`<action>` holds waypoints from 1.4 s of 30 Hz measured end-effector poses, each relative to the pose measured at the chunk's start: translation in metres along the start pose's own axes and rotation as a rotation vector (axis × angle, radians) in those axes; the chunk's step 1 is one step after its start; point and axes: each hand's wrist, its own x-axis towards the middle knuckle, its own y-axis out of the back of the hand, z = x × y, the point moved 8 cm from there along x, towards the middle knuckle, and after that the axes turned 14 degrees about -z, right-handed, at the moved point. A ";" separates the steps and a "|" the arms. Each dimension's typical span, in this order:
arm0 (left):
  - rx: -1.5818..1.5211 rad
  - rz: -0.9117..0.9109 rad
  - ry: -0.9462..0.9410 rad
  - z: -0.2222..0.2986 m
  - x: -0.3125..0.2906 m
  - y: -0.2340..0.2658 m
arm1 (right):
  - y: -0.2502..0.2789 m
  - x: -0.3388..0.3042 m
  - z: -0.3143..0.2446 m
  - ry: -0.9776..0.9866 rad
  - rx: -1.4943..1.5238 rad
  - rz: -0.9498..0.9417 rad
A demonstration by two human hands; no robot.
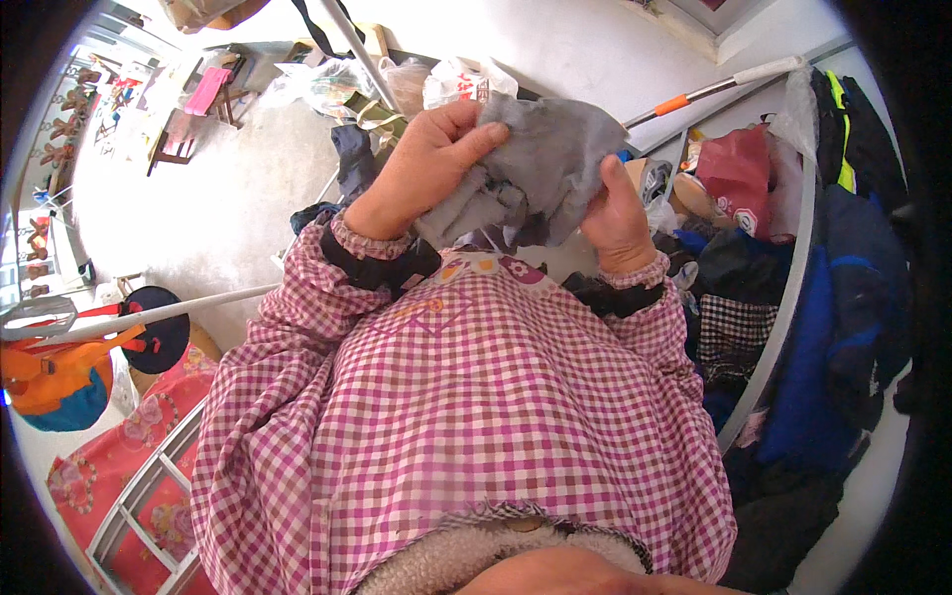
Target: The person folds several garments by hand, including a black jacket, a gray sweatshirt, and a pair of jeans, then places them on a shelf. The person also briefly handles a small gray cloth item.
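A crumpled grey cloth (pixel 550 149) is stretched between my two hands, in front of my chest. My left hand (pixel 431 164) pinches its left side, with the thumb lying on top. On the right, my right hand (pixel 620 223) grips the cloth's other edge, thumb pointing up and the fingers mostly hidden behind the fabric. Part of the cloth is folded over and hangs down toward my pink checked smock (pixel 476 397). Both forearms are in checked sleeves with dark cuffs.
Clothes and bags, including a dark red bag (pixel 736 174), are piled at the right beside dark jackets (pixel 843 297). A pole with an orange band (pixel 672 105) slants above them. Plastic bags (pixel 466 81) lie ahead. At left are a metal bar (pixel 188 309) and an orange-and-blue bag (pixel 59 387).
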 end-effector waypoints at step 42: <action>-0.338 -0.039 0.026 -0.014 0.018 -0.010 | -0.006 0.003 -0.032 0.122 -1.389 0.213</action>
